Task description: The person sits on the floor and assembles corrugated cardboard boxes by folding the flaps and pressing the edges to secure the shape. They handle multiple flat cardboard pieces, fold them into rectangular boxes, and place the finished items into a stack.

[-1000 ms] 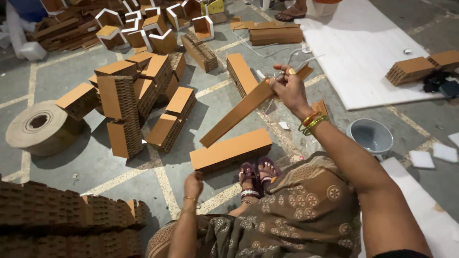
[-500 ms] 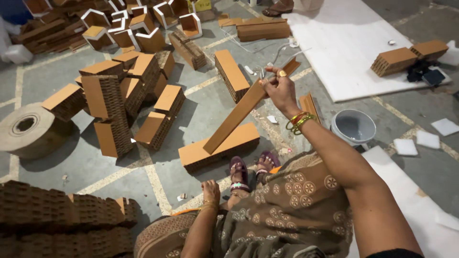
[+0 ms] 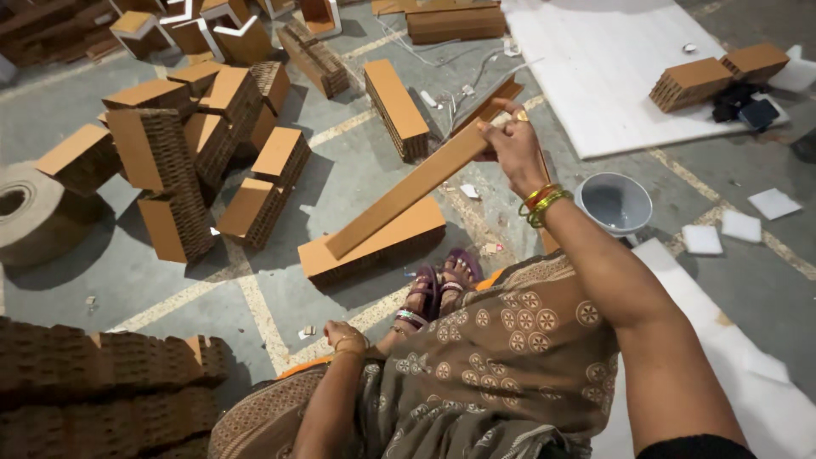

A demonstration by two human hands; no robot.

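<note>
Compared with the earlier frame, the right hand (image 3: 512, 144) sat higher and nearer the centre of the frame, and the left hand (image 3: 338, 336) had settled lower, against the knee. The right hand grasped the upper end of a long cardboard strip (image 3: 425, 178), fingers closed around it; the strip slanted down to the lower left, its far end resting on a flat cardboard block (image 3: 374, 246) at centre frame. The left hand lay loosely curled on the lap, holding nothing. A grey round bowl (image 3: 614, 202), right of the wrist, appeared empty. Bare grey floor (image 3: 340, 161) lay open between the block and the pile of cardboard blocks (image 3: 187, 127) at upper left. A white sheet (image 3: 595, 68) covered the upper right; a stacked cardboard wall (image 3: 93, 382) closed the lower left edge.
</note>
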